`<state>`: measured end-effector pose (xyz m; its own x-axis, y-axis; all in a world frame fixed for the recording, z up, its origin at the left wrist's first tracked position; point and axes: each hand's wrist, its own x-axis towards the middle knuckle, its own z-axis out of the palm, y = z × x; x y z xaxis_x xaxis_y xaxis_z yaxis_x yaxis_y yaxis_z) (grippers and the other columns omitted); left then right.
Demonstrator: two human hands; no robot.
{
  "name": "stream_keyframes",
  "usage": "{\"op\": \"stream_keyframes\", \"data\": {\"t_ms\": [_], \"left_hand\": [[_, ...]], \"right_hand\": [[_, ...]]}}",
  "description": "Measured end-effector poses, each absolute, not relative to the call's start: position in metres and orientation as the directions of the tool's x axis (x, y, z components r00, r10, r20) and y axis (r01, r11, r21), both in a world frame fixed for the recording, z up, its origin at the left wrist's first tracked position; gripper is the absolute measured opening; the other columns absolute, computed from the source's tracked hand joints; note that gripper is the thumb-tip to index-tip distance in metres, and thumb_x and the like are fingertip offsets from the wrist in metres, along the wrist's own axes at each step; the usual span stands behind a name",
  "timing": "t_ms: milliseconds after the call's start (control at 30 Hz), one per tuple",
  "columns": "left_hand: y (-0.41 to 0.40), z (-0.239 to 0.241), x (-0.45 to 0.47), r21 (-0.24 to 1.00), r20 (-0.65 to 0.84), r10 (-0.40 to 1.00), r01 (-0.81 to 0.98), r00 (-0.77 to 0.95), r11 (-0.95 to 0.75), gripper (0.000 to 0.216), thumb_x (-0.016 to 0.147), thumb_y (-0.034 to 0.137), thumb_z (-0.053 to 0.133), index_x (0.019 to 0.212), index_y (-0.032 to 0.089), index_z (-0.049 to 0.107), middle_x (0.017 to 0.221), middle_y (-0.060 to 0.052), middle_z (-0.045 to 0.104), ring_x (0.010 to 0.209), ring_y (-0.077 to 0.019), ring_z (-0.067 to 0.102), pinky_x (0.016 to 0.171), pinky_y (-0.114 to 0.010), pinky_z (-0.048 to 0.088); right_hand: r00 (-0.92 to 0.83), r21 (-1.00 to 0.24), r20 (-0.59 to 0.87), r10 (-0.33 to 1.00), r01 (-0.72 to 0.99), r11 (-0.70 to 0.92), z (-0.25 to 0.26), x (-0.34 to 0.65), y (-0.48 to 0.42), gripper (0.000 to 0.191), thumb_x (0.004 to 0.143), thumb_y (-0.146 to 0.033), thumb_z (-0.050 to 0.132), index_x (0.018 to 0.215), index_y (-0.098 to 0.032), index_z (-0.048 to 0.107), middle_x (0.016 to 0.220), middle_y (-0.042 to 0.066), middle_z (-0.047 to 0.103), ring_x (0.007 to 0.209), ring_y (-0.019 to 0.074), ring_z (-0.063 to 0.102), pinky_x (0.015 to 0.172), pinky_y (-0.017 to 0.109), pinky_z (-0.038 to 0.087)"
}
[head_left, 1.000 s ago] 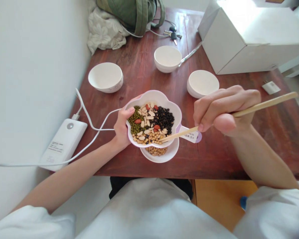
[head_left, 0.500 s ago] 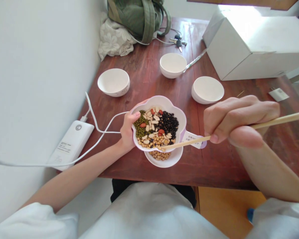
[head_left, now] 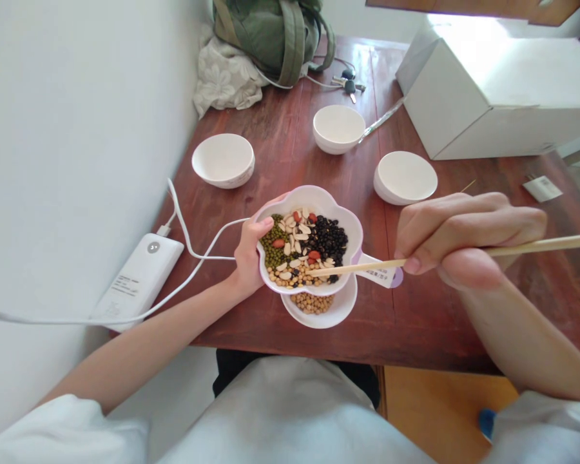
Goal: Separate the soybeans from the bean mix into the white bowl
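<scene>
My left hand [head_left: 252, 251] grips the left rim of a flower-shaped, lilac-edged dish [head_left: 350, 222] with a short handle, its thumb over the edge. Inside lie green mung beans [head_left: 274, 252], black beans [head_left: 332, 237], pale and red-skinned peanuts [head_left: 297, 237] and yellow soybeans [head_left: 297, 276]. My right hand [head_left: 468, 235] is closed around wooden chopsticks [head_left: 367, 266]; they look like a pair pressed together. Their tips rest among the soybeans near the front of the dish. Partly under the dish, a white bowl [head_left: 344, 312] holds more soybeans [head_left: 313, 303].
Three white bowls, left [head_left: 223, 161], back [head_left: 339, 129] and right [head_left: 406, 178], stand farther back. A white power bank [head_left: 142, 277] with a cable lies left. Behind are a green backpack [head_left: 270, 45], keys [head_left: 349, 84] and a large white box [head_left: 493, 96]. A charger [head_left: 542, 188] lies right.
The chopstick tips have moved from the dish's front rim up and slightly left into the soybeans. The chopsticks now lie flatter. My left hand keeps its hold on the dish.
</scene>
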<state>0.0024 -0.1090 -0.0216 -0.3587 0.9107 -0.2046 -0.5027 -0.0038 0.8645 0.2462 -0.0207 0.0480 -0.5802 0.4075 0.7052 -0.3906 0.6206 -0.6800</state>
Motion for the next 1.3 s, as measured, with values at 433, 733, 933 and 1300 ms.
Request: {"op": "stream_keyframes", "data": {"t_ms": [433, 733, 933, 1300], "left_hand": [[-0.108, -0.025, 0.001, 0.867, -0.15, 0.94, -0.497, -0.307, -0.024, 0.018, 0.084, 0.036, 0.07, 0.093, 0.023, 0.079, 0.094, -0.004, 0.08, 0.126, -0.0339, 0.071, 0.108, -0.043, 0.061], [-0.109, -0.03, -0.003, 0.866, -0.135, 0.953, -0.499, -0.271, -0.02, 0.018, 0.085, 0.038, 0.071, 0.09, 0.024, 0.08, 0.097, -0.004, 0.081, 0.132, -0.0339, 0.068, 0.115, -0.043, 0.057], [-0.109, -0.03, -0.002, 0.863, -0.139, 0.948, -0.504, -0.286, -0.026, 0.02, 0.086, 0.038, 0.07, 0.094, 0.023, 0.082, 0.098, -0.004, 0.081, 0.134, -0.0346, 0.067, 0.119, -0.045, 0.055], [-0.11, -0.028, -0.001, 0.84, -0.125, 0.971, -0.542, -0.203, -0.005, 0.022, 0.09, 0.038, 0.067, 0.099, 0.024, 0.081, 0.1, -0.004, 0.082, 0.132, -0.0307, 0.069, 0.12, -0.042, 0.052]], "right_hand": [[-0.661, -0.693, 0.673, 0.332, -0.406, 0.597, 0.051, 0.241, -0.022, 0.05, 0.097, -0.043, 0.073, 0.061, -0.009, 0.068, 0.06, 0.007, 0.068, 0.052, 0.0101, 0.066, 0.048, 0.021, 0.05], [-0.659, -0.688, 0.67, 0.342, -0.378, 0.62, 0.049, 0.244, -0.023, 0.045, 0.1, -0.045, 0.068, 0.067, -0.014, 0.07, 0.065, 0.005, 0.069, 0.054, 0.0112, 0.066, 0.049, 0.024, 0.049], [-0.617, -0.669, 0.698, 0.362, -0.385, 0.636, 0.049, 0.243, -0.024, 0.045, 0.101, -0.043, 0.068, 0.067, -0.014, 0.07, 0.064, 0.004, 0.069, 0.054, 0.0108, 0.065, 0.047, 0.024, 0.047], [-0.561, -0.666, 0.717, 0.414, -0.375, 0.645, 0.047, 0.231, -0.037, 0.044, 0.094, -0.042, 0.076, 0.063, -0.013, 0.064, 0.062, 0.002, 0.063, 0.054, 0.0094, 0.059, 0.049, 0.023, 0.042]]}}
